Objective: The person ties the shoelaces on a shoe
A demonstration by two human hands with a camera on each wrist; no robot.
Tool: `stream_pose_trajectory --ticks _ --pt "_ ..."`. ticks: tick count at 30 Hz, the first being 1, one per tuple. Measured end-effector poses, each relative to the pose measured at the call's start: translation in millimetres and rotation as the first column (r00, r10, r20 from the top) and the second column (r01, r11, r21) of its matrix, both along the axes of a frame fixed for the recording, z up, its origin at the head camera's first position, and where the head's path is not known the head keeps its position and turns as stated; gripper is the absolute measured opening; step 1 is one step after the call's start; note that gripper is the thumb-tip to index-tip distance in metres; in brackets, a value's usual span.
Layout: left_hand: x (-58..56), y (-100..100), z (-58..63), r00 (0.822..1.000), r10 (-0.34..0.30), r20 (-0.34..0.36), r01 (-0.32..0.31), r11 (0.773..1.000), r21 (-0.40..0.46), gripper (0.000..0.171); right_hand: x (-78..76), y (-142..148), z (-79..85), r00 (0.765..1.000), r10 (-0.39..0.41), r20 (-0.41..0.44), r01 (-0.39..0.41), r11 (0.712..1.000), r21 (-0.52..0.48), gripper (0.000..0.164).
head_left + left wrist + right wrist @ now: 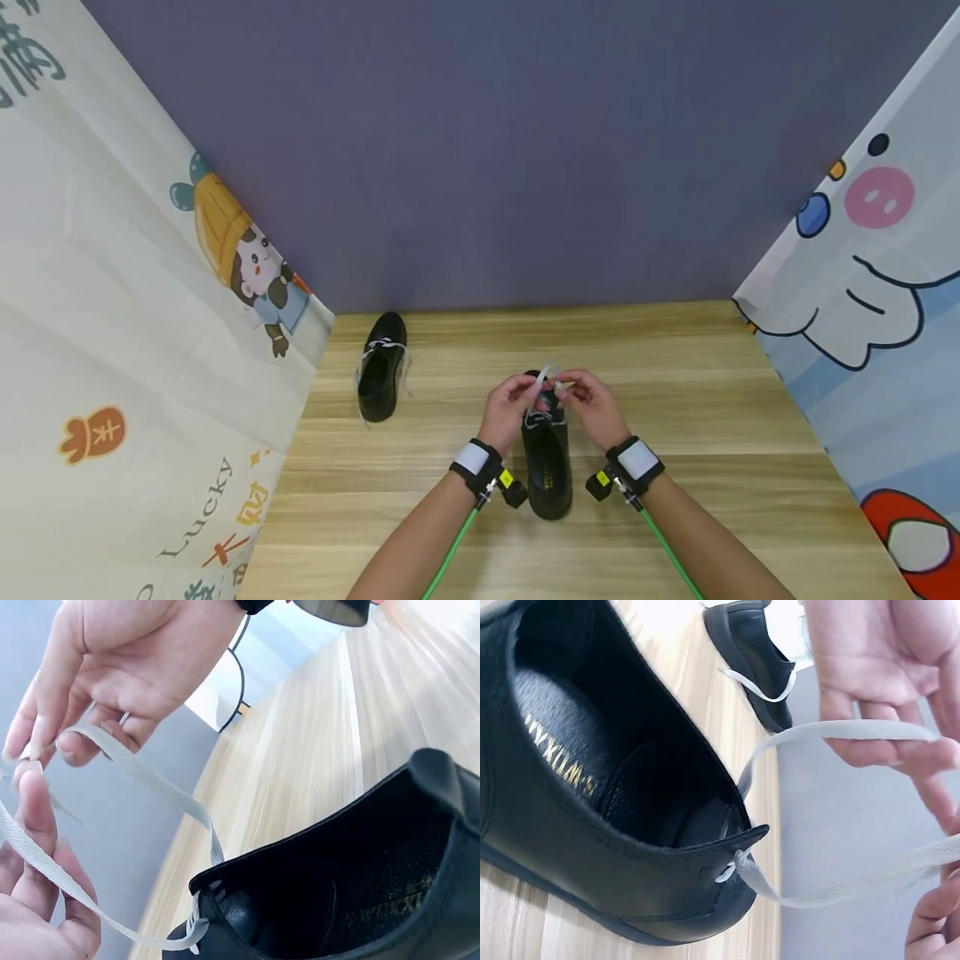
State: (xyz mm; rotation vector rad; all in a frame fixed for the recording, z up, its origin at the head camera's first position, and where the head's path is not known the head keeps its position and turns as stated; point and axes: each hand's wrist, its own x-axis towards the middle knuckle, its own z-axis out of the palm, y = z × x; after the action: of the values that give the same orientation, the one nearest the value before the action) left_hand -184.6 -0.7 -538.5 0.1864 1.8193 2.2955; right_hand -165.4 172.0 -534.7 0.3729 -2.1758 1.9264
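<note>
A black lace-up shoe [548, 496] stands on the wooden surface, toe pointing away, between the two forearms. Its white shoelace [169, 787] rises from the eyelets in two long strands. Over the toe end, my left hand [508, 407] pinches one strand between thumb and fingertips. Close beside it, my right hand [597, 410] pinches the other strand. In the right wrist view the two strands [847, 889] arc out from the shoe opening to the fingers. The fingertips of both hands nearly meet, partly hiding the lace ends.
A second black shoe [381, 383] with loose white laces stands at the back left. Behind the wooden surface [675, 358] rises a grey-blue panel [510, 167]. Printed curtains hang at the left [142, 333] and right [885, 275].
</note>
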Motion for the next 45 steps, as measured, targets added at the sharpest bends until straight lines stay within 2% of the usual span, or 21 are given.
stream_pose_trajectory --ticks 3,8,11,14,19,23,28,34,41,45 --pt "0.8 1.3 1.0 1.0 -0.004 -0.001 0.004 1.0 0.0 0.022 0.8 -1.2 -1.2 0.999 0.004 0.039 -0.006 0.999 0.035 0.022" --pt "1.3 2.4 0.6 1.0 0.0 0.003 0.0 1.0 -0.002 0.021 1.9 -4.6 -4.6 0.998 0.047 0.05 -0.049 0.998 0.044 0.022" --pt "0.5 3.2 0.4 1.0 0.024 0.017 -0.024 1.0 -0.002 0.021 2.8 -6.9 -4.6 0.994 0.094 0.05 -0.095 0.995 0.01 0.021" --pt "-0.7 4.3 1.9 0.997 0.066 0.027 -0.066 0.998 -0.002 0.02 1.7 -7.2 -4.7 0.992 0.121 0.023 -0.121 0.992 0.023 0.027" --pt "-2.4 2.9 5.0 0.992 0.126 0.007 -0.126 0.992 -0.013 0.019 -2.7 -7.4 -3.5 0.992 0.118 -0.047 -0.11 0.984 0.139 0.049" --pt "-2.9 0.9 6.0 0.99 0.138 -0.023 -0.139 0.988 -0.062 0.014 -4.6 -8.0 -1.0 0.992 0.102 -0.074 -0.08 0.965 0.251 0.055" --pt "-2.6 -1.8 5.2 0.989 0.137 -0.057 -0.142 0.985 -0.094 0.011 -4.9 -9.3 -2.1 0.993 0.079 -0.089 -0.038 0.92 0.391 0.037" --pt "-2.1 -4.7 5.4 0.99 0.12 -0.079 -0.127 0.988 -0.092 0.014 -6.1 -10.8 -4.0 0.987 0.063 -0.151 0.019 0.872 0.489 0.021" --pt "-1.4 -7.8 3.5 0.992 0.084 -0.09 -0.098 0.981 -0.165 0.011 -8.0 -11.4 -6.8 0.99 0.069 -0.123 0.004 0.859 0.512 0.01" --pt "-0.6 -8.4 0.7 0.993 0.069 -0.093 -0.085 0.981 -0.177 0.01 -7.0 -11.8 -9.0 0.992 0.082 -0.097 -0.02 0.856 0.516 0.009"
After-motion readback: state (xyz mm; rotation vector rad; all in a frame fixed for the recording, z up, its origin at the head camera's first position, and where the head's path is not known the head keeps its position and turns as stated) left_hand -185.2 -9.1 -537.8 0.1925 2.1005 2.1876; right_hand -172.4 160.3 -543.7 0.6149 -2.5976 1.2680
